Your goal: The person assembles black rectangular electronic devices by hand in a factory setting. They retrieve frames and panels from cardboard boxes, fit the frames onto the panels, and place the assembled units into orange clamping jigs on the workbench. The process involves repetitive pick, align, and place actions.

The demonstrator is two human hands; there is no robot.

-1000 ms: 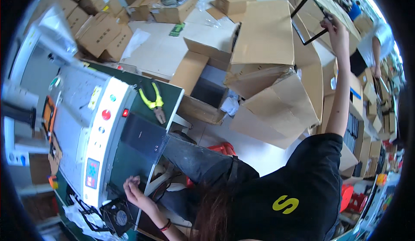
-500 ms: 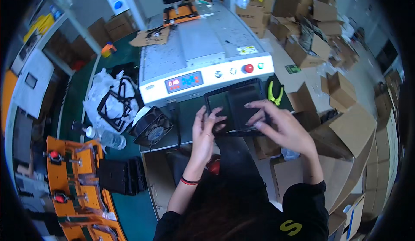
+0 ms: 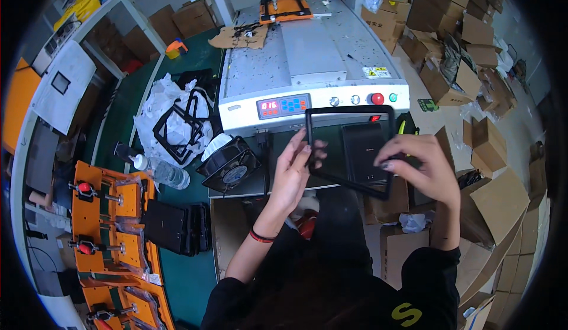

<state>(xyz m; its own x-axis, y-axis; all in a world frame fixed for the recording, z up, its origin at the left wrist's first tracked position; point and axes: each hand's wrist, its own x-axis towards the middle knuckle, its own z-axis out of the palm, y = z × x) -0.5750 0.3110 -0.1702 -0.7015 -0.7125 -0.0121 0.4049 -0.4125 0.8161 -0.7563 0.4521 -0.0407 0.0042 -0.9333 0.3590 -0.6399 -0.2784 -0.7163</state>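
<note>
A thin black rectangular frame [image 3: 349,110] is held tilted in front of the machine. My left hand [image 3: 294,167] grips its left bar, with the fingertips showing through the opening. On the opposite bar my right hand [image 3: 420,167] has its thumb and index finger pinched together. Through the frame's opening shows a flat black panel [image 3: 362,146], lying on the green tabletop close to the machine's front. Yellow-green handled pliers [image 3: 403,126] are partly hidden behind the frame's right side.
A white-fronted machine [image 3: 236,114] with a lit display stands ahead. To the left are a black fan [image 3: 229,167], a plastic bottle [image 3: 165,172], black frames on a white bag [image 3: 177,126], stacked black panels [image 3: 168,226] and orange clamp fixtures [image 3: 89,212]. Cardboard boxes [image 3: 491,200] crowd the right.
The black frame has shifted and tilted, and the black panel behind it shows more fully. My right hand has moved from inside the opening to its right bar. The whole view has shifted.
</note>
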